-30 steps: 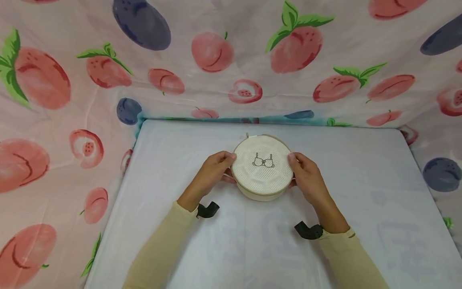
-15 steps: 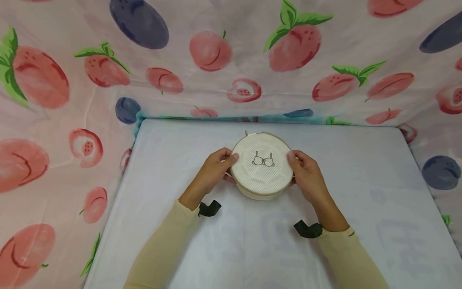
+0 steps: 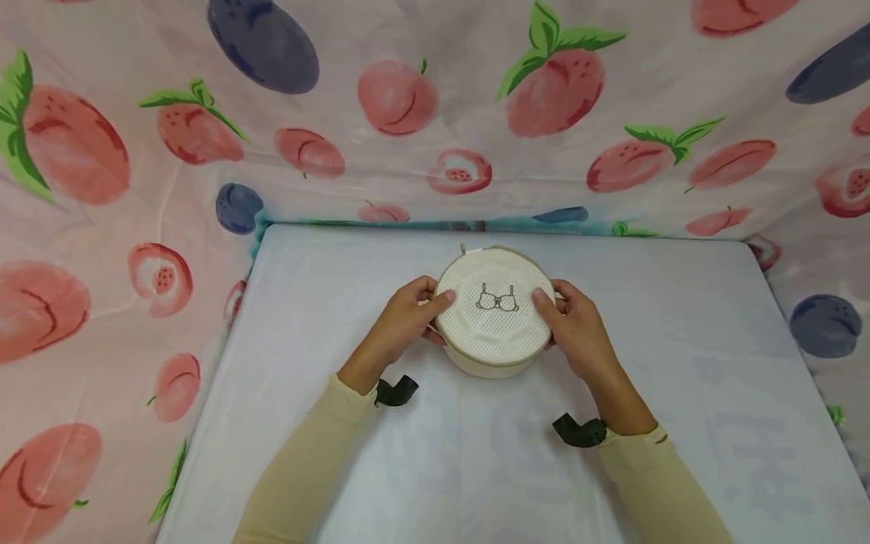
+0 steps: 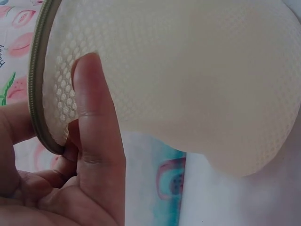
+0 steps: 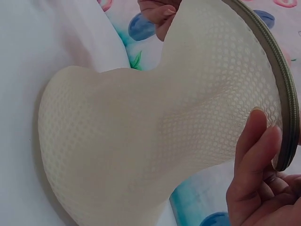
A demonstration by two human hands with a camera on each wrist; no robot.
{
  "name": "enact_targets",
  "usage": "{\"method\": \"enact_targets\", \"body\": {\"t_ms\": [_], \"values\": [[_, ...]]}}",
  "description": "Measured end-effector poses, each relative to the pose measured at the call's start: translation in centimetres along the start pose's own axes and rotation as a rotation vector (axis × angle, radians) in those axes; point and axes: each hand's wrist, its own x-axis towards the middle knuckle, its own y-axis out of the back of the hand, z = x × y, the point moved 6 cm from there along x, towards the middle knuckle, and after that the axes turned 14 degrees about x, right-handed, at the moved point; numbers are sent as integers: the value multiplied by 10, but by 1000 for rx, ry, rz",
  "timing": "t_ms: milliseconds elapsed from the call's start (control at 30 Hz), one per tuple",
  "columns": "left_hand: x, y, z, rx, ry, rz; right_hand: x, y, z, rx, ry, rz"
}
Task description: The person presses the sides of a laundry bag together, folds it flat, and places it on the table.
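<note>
A round cream mesh bra wash bag (image 3: pixel 492 340) with a bra drawing on its top is held above or on the white table; the head view does not show which. My left hand (image 3: pixel 402 321) grips its left edge, thumb on the top and fingers at the side. On the opposite edge my right hand (image 3: pixel 579 325) holds it the same way, its thumb lying on the top. The wrist views show a green-brown zipper (image 4: pixel 35 80) along the rim and mesh walls (image 5: pixel 113 127) sagging in a curve. A small zipper pull (image 3: pixel 463 248) sticks out at the far side.
A white-covered table (image 3: pixel 326 272) spreads around the bag. Behind it and at both sides hangs a fruit-print cloth (image 3: pixel 387 151). Black camera mounts (image 3: pixel 397 391) sit at both wrists.
Both thumbs have slid inward over the bag's top, the right one most plainly. The bag has shifted slightly away toward the back of the table.
</note>
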Motion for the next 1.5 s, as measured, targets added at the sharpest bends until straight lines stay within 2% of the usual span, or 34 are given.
{"method": "enact_targets", "body": {"t_ms": [133, 367, 600, 1500], "values": [[-1, -2, 2, 30, -22, 7, -2, -1, 0, -17, 0, -3], [-2, -6, 3, 105, -15, 23, -4, -4, 1, -42, 5, 0], [-2, -5, 3, 153, -33, 56, -5, -5, 1, -96, 22, 3], [4, -5, -2, 176, -21, 63, -1, -6, 10, -25, 29, -23]]}}
